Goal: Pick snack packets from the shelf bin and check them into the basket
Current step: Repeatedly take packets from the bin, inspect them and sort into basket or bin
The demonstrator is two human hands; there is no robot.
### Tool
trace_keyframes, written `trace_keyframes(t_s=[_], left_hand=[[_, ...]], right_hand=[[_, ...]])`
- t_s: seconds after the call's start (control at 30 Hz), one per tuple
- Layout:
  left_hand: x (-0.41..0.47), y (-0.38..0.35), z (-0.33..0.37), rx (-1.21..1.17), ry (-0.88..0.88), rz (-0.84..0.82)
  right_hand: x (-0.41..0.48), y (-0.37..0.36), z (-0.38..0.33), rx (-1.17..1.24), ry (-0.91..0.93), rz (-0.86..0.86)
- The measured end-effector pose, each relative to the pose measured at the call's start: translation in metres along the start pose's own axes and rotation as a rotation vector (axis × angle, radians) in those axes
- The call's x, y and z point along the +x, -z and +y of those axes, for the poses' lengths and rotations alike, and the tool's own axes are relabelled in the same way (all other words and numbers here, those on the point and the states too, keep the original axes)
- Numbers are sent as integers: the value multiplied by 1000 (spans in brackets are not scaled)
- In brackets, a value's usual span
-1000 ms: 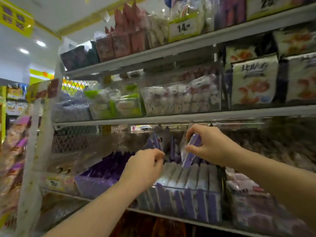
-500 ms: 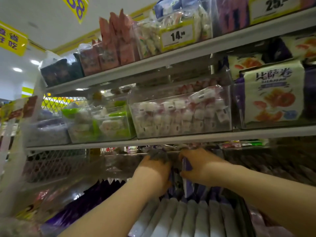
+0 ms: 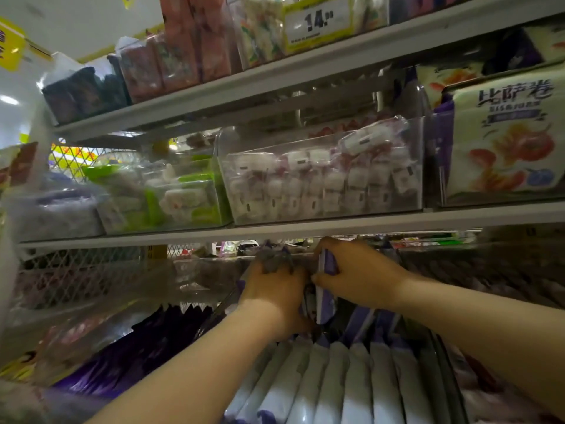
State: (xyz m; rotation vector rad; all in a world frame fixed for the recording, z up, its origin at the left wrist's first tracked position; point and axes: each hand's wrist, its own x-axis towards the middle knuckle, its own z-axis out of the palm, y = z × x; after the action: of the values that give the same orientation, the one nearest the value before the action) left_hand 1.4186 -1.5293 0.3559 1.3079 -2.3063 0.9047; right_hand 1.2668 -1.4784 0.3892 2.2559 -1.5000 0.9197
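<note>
Over shelf bin (image 3: 214, 316) packed with upright white packets (image 3: 336, 390), right hand (image 3: 360, 273) pinches purple packet (image 3: 325, 301); left hand (image 3: 275, 296) buried among packets, grip unclear.

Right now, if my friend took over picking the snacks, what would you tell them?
Left hand: reaches in among the packets at the back of the shelf bin. Its fingers are blurred, so I cannot tell if it holds one.
Right hand: pinches a purple packet, upright, right beside the left hand.
The row of packets stands on edge in the bin, nearer the camera than both hands.
Done: one packet gripped, not yet out of the bin.
Left: lift it out and check it into the basket, which is out of view.
</note>
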Motion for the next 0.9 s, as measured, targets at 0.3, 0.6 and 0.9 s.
trace_keyframes(t_s=[0.3,0.6,0.9], left_hand=[[2,0,5,-12,45,70],[13,6,6,-138,22,32],[10,-10,11,-378,41,130]], right_hand=[[2,-1,-5,-56,-100,-211],[10,-10,-5,-261,-129,-236],[1,-7,-2,-398,-111,-141]])
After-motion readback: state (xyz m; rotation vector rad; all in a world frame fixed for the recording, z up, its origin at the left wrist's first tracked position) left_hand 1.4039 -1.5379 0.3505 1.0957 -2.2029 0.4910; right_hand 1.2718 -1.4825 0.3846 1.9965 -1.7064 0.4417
